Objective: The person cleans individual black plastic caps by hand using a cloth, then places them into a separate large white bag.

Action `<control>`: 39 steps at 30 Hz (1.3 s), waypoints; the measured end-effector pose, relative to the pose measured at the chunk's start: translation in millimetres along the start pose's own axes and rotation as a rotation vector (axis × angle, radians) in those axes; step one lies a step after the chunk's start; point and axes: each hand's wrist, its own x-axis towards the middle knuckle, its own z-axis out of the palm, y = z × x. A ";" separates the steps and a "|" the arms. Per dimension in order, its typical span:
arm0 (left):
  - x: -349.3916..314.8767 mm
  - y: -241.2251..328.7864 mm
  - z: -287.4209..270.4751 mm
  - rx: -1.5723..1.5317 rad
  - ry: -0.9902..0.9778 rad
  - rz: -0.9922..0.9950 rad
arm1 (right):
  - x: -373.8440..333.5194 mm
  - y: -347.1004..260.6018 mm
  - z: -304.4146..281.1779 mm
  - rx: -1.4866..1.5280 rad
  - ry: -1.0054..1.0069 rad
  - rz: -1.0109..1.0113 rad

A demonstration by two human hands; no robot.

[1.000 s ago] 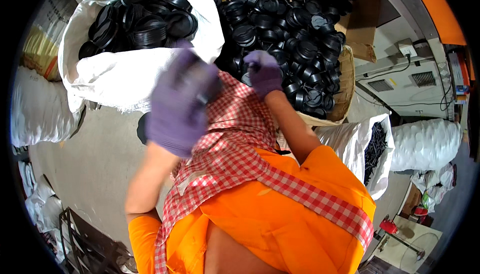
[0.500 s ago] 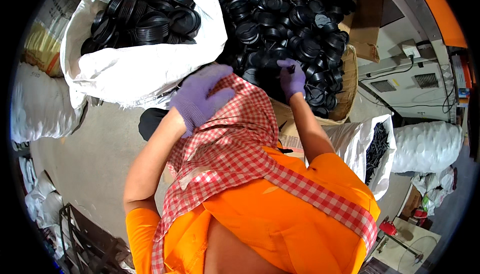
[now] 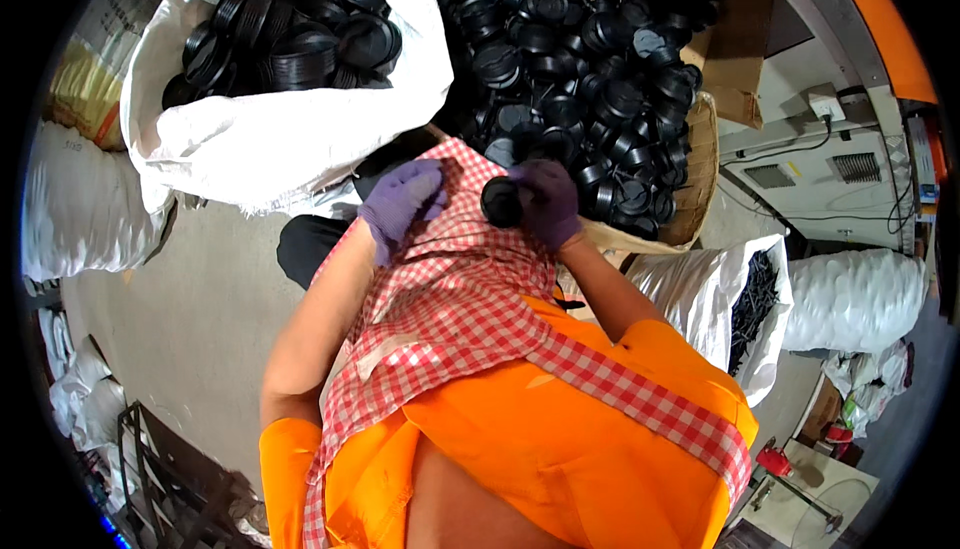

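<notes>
My right hand (image 3: 548, 201), in a purple glove, grips a round black plastic cap (image 3: 500, 202) by its edge, above my lap. Across from it my left hand (image 3: 403, 207), gloved the same, hovers over the red-checked apron (image 3: 450, 264). Its fingers are loosely curled, and nothing shows in them. Just beyond the right hand lies a large heap of similar black caps (image 3: 615, 99) in a cardboard box (image 3: 705, 174). A white woven sack (image 3: 290, 144), also holding black ribbed caps (image 3: 305, 54), stands ahead of my left hand.
Right of my lap stands a white sack (image 3: 690, 284) of thin black pieces (image 3: 755, 299). Behind it lies a bulging white sack (image 3: 855, 294). A grey machine cabinet (image 3: 850, 164) with cables is at the far right. A dark metal frame (image 3: 165, 479) stands lower left.
My right hand has come back from the heap toward my lap with a black cap in it. The left hand has drawn down slightly, and its fingers have curled.
</notes>
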 end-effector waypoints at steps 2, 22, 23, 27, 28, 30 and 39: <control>-5.2 -6.2 -5.0 -0.106 0.079 -0.017 | -7.5 9.3 -4.5 -0.001 0.090 0.046; 18.1 -27.5 42.7 0.519 0.023 0.154 | 14.5 -9.8 -10.9 -0.276 -0.454 0.523; 11.3 -16.4 53.8 0.502 0.010 0.187 | 19.9 -17.3 -8.5 -0.266 -0.450 0.499; -11.9 8.8 72.3 0.573 0.117 0.282 | 48.0 -58.4 -14.5 -0.108 -0.395 0.547; -4.3 -8.4 54.1 0.482 0.157 0.297 | 51.0 -58.7 -20.3 0.026 -0.361 0.563; -10.1 -5.5 41.4 0.097 0.153 0.199 | 50.0 -47.2 -27.4 0.284 -0.189 0.528; -38.6 30.5 17.5 0.341 -0.184 0.050 | 69.1 -92.5 -46.6 0.390 -0.804 0.254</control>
